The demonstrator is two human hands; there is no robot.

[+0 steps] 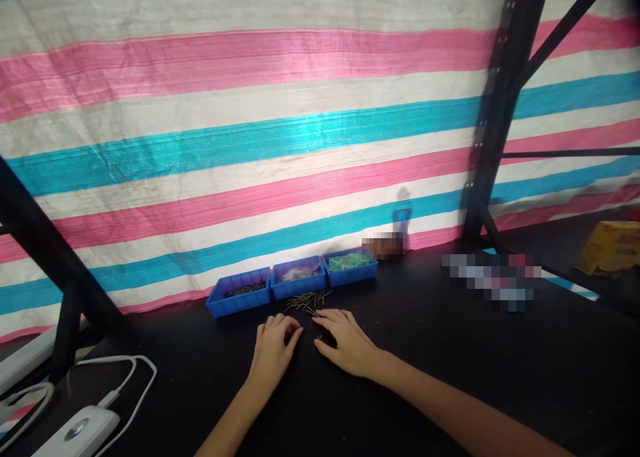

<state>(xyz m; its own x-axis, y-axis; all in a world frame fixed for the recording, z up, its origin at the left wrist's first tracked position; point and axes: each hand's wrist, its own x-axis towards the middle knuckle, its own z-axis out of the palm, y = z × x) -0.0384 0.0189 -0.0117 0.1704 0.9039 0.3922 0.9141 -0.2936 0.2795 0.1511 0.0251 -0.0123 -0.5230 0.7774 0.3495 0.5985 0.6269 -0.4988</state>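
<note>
My left hand (274, 347) is low over the black table, fingers curled and thumb tip against the index finger; what it holds, if anything, is hidden. Beside it, my right hand (347, 345) has its thumb apart from its fingers. Its fingertips reach the near edge of a loose pile of thin, dark, brass-toned rods (306, 301), perhaps long screws; they are too small to tell. Behind the pile stand three blue bins in a row: the left bin (240, 302) has dark thin pieces, the middle bin (299, 285) clear plastic bags, the right bin (353, 275) green packets.
A white power strip (80, 433) with a white cable (145, 360) lies at the left front. Black metal frame posts (493, 123) rise at both sides, before a striped tarp (280, 130). A yellow box (610, 249) sits at the far right. Some items at the back are pixelated.
</note>
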